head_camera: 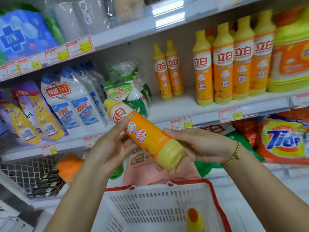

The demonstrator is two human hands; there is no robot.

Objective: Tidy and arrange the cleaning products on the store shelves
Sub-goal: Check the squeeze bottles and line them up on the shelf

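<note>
I hold a slim orange dish-soap bottle with a yellow cap and yellow base (pixel 147 136) in the air between both hands, in front of the front edge of the white middle shelf (pixel 184 104) and above the white slotted plastic basket with the red rim (pixel 215 196). The bottle lies tilted, with its cap up to the left and its base down to the right. My left grip (pixel 108 148) wraps the upper body, thumb pressed on the label and fingers curled behind. My right grip (pixel 197 146) cups the yellow base, thumb on top and fingers underneath; a gold bead bracelet (pixel 233 154) sits on that wrist. On the middle shelf, two matching orange bottles (pixel 168 71) stand upright near the back, well apart from a row of four taller ones (pixel 232 64) towards the right end, just beside a big yellow-and-orange jug (pixel 291 57). At the shelf's left end stand wrapped green spray bottles (pixel 133 91) and white bottles with blue caps (pixel 73 97). An orange-capped yellow bottle (pixel 194 220) lies in the basket's near right corner.
</note>
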